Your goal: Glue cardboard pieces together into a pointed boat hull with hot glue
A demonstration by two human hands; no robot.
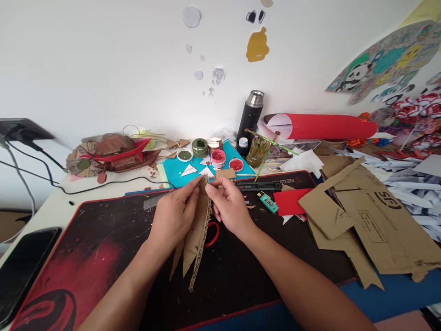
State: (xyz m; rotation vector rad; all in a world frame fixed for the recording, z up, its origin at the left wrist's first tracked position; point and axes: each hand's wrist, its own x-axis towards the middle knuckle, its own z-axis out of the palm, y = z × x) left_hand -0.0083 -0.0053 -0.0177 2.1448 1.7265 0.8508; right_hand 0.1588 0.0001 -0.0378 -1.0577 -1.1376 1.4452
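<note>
Both my hands hold a pointed cardboard piece [197, 239] above the black and red desk mat [103, 248]. My left hand [174, 216] grips its left side, thumb and fingers pinched at the top tip. My right hand [229, 204] pinches the same tip from the right. The piece is made of long narrow triangular strips with corrugated edges showing, and it hangs down towards me. A red scissors handle [213, 234] lies on the mat just behind the piece.
Cardboard offcuts [372, 216] lie at the right. A red paper sheet [292, 201], a green lighter [268, 202] and a black cutter [262, 186] are beside my right hand. Paint jars [218, 157], a black flask [250, 117], a red roll [327, 126] and a phone [20, 266] stand around.
</note>
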